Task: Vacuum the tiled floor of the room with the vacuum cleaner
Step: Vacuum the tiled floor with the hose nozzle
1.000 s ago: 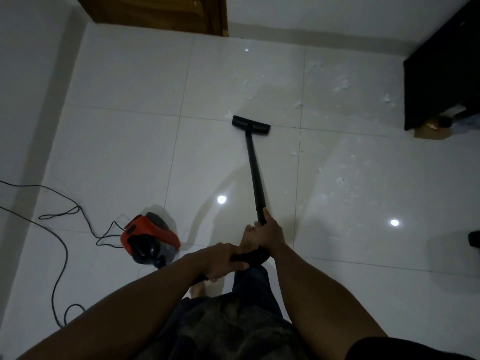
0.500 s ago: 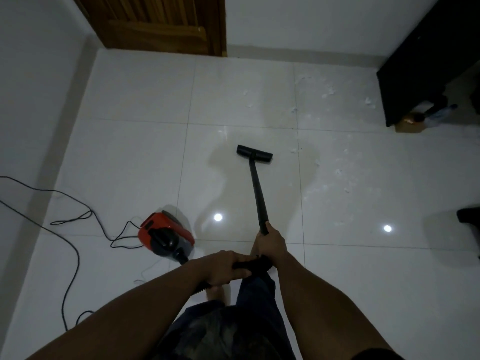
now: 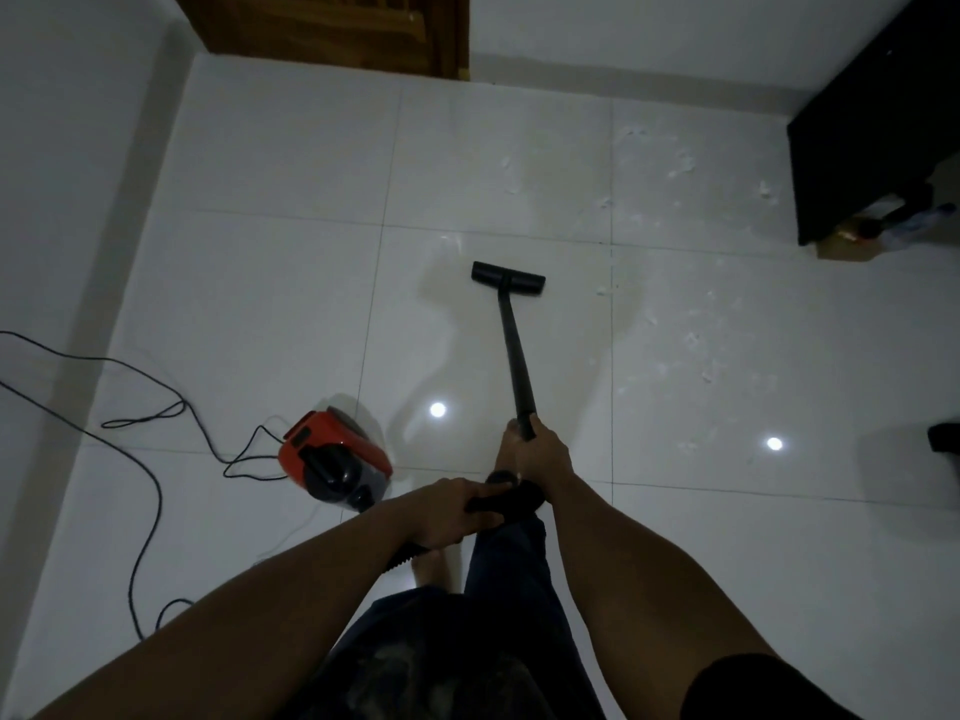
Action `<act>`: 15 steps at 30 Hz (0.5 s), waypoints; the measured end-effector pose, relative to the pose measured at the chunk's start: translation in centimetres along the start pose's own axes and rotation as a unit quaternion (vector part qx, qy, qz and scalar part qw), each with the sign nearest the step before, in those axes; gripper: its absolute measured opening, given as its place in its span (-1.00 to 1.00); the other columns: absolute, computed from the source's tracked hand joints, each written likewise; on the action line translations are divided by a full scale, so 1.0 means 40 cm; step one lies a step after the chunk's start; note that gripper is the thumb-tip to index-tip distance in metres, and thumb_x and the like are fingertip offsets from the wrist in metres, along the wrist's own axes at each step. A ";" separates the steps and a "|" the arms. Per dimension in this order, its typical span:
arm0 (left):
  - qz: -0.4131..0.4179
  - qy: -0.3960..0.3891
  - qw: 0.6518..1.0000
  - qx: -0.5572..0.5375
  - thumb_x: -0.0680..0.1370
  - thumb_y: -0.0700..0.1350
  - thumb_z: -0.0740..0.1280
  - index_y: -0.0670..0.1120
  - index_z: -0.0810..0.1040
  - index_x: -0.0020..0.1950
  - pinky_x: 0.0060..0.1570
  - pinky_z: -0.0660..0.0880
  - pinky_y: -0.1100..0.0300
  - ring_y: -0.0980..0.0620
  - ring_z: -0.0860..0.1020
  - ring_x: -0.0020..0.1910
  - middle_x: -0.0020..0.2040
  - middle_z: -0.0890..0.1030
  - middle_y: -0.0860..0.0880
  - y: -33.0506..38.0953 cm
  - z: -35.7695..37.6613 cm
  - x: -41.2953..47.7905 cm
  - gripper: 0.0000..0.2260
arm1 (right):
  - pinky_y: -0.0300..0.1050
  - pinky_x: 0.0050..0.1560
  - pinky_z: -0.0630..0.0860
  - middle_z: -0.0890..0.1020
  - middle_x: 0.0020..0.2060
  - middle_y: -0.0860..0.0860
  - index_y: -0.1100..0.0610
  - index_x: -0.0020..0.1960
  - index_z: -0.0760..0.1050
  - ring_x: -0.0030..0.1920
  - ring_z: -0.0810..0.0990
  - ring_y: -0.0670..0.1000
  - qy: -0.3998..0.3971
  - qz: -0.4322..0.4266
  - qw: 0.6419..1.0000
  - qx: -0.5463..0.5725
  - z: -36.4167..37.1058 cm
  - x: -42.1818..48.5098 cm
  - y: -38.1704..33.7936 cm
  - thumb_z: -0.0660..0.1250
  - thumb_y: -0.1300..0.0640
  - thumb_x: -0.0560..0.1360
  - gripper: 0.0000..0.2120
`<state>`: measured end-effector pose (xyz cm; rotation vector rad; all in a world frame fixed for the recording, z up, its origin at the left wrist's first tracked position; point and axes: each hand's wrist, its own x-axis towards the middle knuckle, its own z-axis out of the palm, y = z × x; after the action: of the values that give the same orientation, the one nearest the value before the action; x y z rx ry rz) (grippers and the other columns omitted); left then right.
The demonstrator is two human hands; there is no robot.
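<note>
Seen from the head camera, the red and black canister (image 3: 332, 459) of the vacuum cleaner sits on the white tiled floor (image 3: 260, 304) at the near left. Any lettering on its shell is too dim and small to read. A ribbed black hose (image 3: 410, 553) shows below the left hand (image 3: 452, 511), whose fingers are curled round the black handle end. The right hand (image 3: 537, 457) is just beyond it, fingers wrapped round the near end of the wand (image 3: 514, 350).

The wand's long axis runs from near to far and leans slightly left, pointing away from the person toward the far wall. At its far end the flat black floor head (image 3: 508, 277) lies on a tile with its long side across, left to right, near the middle of the room.

White scraps (image 3: 680, 168) are scattered over the tiles to the right of the floor head and beyond it. A thin black cord (image 3: 140, 459) loops over the floor to the left of the canister. A brown wooden door (image 3: 332, 28) stands at the far left, and a black cabinet (image 3: 872, 122) at the far right with a small cardboard box (image 3: 841, 249) at its foot. Two bright light spots (image 3: 438, 409) reflect off the glossy tiles. A bare foot (image 3: 431, 569) shows beneath the left forearm.
</note>
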<state>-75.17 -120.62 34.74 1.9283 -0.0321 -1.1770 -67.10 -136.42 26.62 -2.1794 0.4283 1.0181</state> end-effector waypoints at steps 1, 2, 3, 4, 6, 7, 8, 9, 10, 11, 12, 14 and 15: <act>0.001 -0.001 1.000 -0.003 0.67 0.07 0.23 0.12 0.24 0.59 -0.43 0.36 0.54 0.43 0.50 -0.46 -0.05 0.59 0.06 0.004 -0.013 0.014 -0.52 | 0.03 0.27 0.48 0.48 0.36 0.16 -0.01 0.58 0.15 0.26 0.51 0.18 -0.003 -0.002 1.000 -0.006 -0.007 0.016 -0.009 0.16 -0.02 0.64 -0.46; -0.001 -0.004 1.000 -0.009 0.67 0.07 0.23 0.10 0.26 0.58 -0.40 0.38 0.53 0.41 0.51 -0.44 0.03 0.62 0.02 0.010 -0.027 0.031 -0.53 | -0.01 0.24 0.49 0.48 0.36 0.16 -0.01 0.59 0.14 0.26 0.51 0.18 -0.006 -0.003 1.000 -0.012 -0.017 0.036 -0.021 0.17 -0.01 0.64 -0.46; -0.003 -0.005 1.000 -0.017 0.67 0.07 0.23 0.09 0.27 0.58 -0.35 0.42 0.49 0.37 0.53 -0.41 0.12 0.63 -0.03 0.017 -0.042 0.050 -0.53 | -0.06 0.17 0.49 0.48 0.35 0.16 -0.02 0.59 0.13 0.24 0.52 0.16 -0.008 -0.002 1.000 -0.016 -0.029 0.059 -0.035 0.17 0.00 0.63 -0.45; -0.003 -0.004 1.000 -0.028 0.67 0.07 0.23 0.09 0.27 0.57 -0.25 0.50 0.42 0.31 0.56 -0.34 0.20 0.63 -0.07 0.024 -0.062 0.072 -0.53 | -0.12 0.09 0.47 0.48 0.36 0.15 -0.03 0.59 0.11 0.23 0.53 0.15 -0.011 0.001 1.000 -0.016 -0.044 0.085 -0.056 0.18 0.02 0.63 -0.44; -0.004 0.004 0.999 -0.042 0.67 0.09 0.23 0.10 0.28 0.57 0.02 0.59 0.17 0.14 0.62 -0.14 0.27 0.61 -0.09 0.040 -0.102 0.110 -0.54 | -0.15 0.04 0.43 0.46 0.38 0.13 -0.05 0.60 0.09 0.23 0.52 0.12 -0.018 0.008 1.000 -0.006 -0.074 0.129 -0.095 0.19 0.04 0.63 -0.42; -0.012 0.007 0.999 -0.048 0.66 0.10 0.23 0.11 0.29 0.56 0.07 0.60 0.06 0.04 0.64 -0.09 0.25 0.62 -0.09 0.051 -0.131 0.132 -0.54 | -0.15 0.07 0.42 0.45 0.39 0.13 -0.05 0.60 0.08 0.24 0.52 0.11 -0.020 0.008 1.000 -0.002 -0.093 0.156 -0.117 0.19 0.05 0.63 -0.42; -0.025 0.009 0.998 -0.059 0.66 0.12 0.23 0.12 0.30 0.56 0.03 0.62 -0.02 -0.03 0.65 -0.12 0.20 0.64 -0.10 0.064 -0.164 0.158 -0.54 | -0.16 0.08 0.41 0.44 0.39 0.13 -0.05 0.60 0.07 0.24 0.52 0.11 -0.021 0.007 1.000 -0.002 -0.117 0.187 -0.142 0.19 0.06 0.63 -0.41; -0.035 0.012 0.997 -0.069 0.65 0.13 0.24 0.13 0.30 0.55 -0.06 0.64 -0.06 -0.06 0.65 -0.19 0.14 0.66 -0.11 0.078 -0.195 0.184 -0.54 | -0.16 0.08 0.41 0.45 0.38 0.13 -0.05 0.60 0.07 0.24 0.52 0.11 -0.020 0.007 1.000 -0.007 -0.141 0.217 -0.165 0.19 0.06 0.63 -0.41; -0.039 0.015 0.996 -0.075 0.65 0.15 0.24 0.15 0.28 0.56 -0.15 0.65 -0.06 -0.05 0.64 -0.26 0.07 0.66 -0.11 0.093 -0.222 0.206 -0.52 | -0.16 0.06 0.39 0.46 0.37 0.14 -0.05 0.60 0.06 0.24 0.52 0.12 -0.019 0.005 1.000 -0.013 -0.164 0.245 -0.187 0.19 0.07 0.63 -0.41; -0.041 0.017 0.996 -0.077 0.64 0.16 0.24 0.16 0.25 0.57 -0.22 0.66 0.00 0.00 0.63 -0.31 -0.01 0.65 -0.08 0.106 -0.243 0.223 -0.50 | -0.17 0.04 0.38 0.47 0.36 0.14 -0.05 0.60 0.06 0.23 0.52 0.12 -0.017 0.003 1.000 -0.021 -0.183 0.267 -0.206 0.18 0.07 0.64 -0.42; -0.045 0.020 0.995 -0.084 0.64 0.17 0.24 0.18 0.21 0.59 -0.28 0.64 0.10 0.05 0.62 -0.35 -0.06 0.63 -0.03 0.121 -0.267 0.245 -0.48 | -0.17 0.01 0.38 0.48 0.35 0.14 -0.06 0.60 0.06 0.22 0.52 0.12 -0.016 0.002 0.999 -0.028 -0.205 0.296 -0.229 0.18 0.07 0.64 -0.42; -0.053 0.032 0.994 -0.095 0.64 0.18 0.22 0.19 0.14 0.61 -0.29 0.57 0.32 0.06 0.65 -0.22 0.04 0.63 -0.03 0.146 -0.311 0.287 -0.45 | -0.15 0.00 0.40 0.49 0.33 0.14 -0.07 0.60 0.05 0.21 0.53 0.12 -0.014 0.002 0.999 -0.044 -0.246 0.354 -0.279 0.18 0.06 0.64 -0.42; -0.052 0.041 0.993 -0.099 0.65 0.18 0.22 0.19 0.13 0.61 -0.20 0.53 0.37 0.03 0.65 -0.06 0.18 0.62 -0.06 0.158 -0.335 0.308 -0.45 | -0.11 0.03 0.43 0.49 0.33 0.14 -0.07 0.60 0.05 0.21 0.53 0.14 -0.014 0.001 0.999 -0.050 -0.265 0.384 -0.305 0.18 0.06 0.63 -0.41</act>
<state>-56.03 -121.16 32.72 1.8178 0.2238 -1.1235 -44.88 -135.31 25.10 -2.2512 0.3740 1.0914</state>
